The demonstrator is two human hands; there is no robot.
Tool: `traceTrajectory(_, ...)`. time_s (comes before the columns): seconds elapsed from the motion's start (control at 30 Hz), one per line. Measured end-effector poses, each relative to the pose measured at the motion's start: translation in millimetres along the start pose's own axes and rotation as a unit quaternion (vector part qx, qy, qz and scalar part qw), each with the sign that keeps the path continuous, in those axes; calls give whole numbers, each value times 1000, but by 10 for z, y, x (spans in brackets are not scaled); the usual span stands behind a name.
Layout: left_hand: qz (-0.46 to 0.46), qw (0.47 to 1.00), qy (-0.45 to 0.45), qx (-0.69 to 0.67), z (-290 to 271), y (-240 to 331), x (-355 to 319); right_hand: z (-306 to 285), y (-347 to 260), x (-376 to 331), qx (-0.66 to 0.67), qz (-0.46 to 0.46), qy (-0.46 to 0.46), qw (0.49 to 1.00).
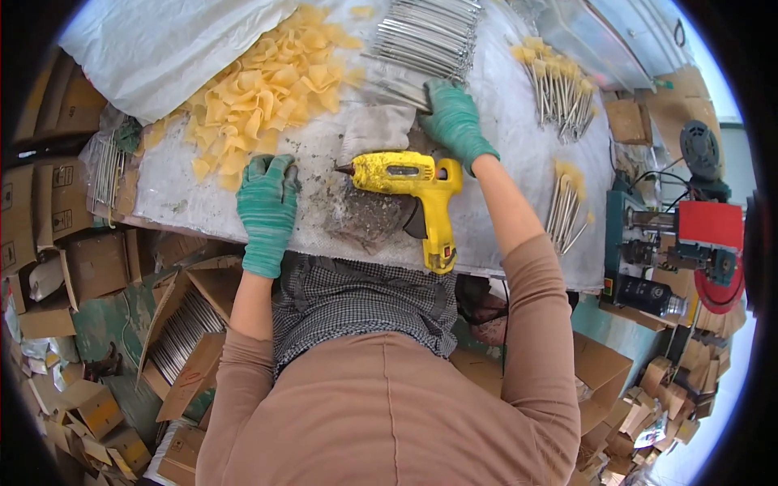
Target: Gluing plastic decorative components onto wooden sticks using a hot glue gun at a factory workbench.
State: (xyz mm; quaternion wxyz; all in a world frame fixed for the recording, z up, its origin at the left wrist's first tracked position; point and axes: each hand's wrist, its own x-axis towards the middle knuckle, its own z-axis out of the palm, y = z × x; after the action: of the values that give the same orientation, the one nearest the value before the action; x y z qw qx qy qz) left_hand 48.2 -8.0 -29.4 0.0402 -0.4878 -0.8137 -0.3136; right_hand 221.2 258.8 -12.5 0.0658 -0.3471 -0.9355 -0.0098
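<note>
My left hand [267,212], in a green knitted glove, rests on the table beside the near edge of a heap of pale yellow, curved flakes [263,101]. Its fingers are bent downward and slightly apart, and I see nothing in them. My right hand [456,121], gloved alike, is farther forward, closed at the ends of a few thin metal rods [399,91]; its fingertips are partly hidden. Just beyond lies a large stack of such rods [425,36]. Between my hands a yellow glue gun [436,202] lies on its side, nozzle pointing left, over a grey, crusted block [369,215].
At the right lie bundles of rods with yellow flakes on their ends [563,89], [565,206]. A white plastic sheet [170,49] covers the far left. Beyond the right edge stands a green machine with a red part [709,224]. Cardboard boxes [190,332] surround the table.
</note>
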Motion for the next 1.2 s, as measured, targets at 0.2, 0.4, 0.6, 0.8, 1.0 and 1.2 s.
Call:
traceTrajectory(0.2,-90,954,17,-287,-93,49,-111,27,301,-526,509,137,124,841)
traceTrajectory(0.4,-231,817,-100,-518,-138,369,-69,62,601,-778,359,-22,195,913)
traceTrajectory(0.6,-252,813,-94,-517,-153,363,-84,-423,0,-1421,504,152,163,835)
traceTrajectory(0.8,-265,808,-96,-518,-141,442,-32,-472,-622,-1798,358,-78,168,915)
traceTrajectory(1.0,-316,793,-75,-515,-136,523,-14,-492,-735,-1690,299,-226,125,919)
traceTrajectory(1.2,-306,792,-76,-523,-188,580,36,-445,-763,-1774,264,-225,106,932)
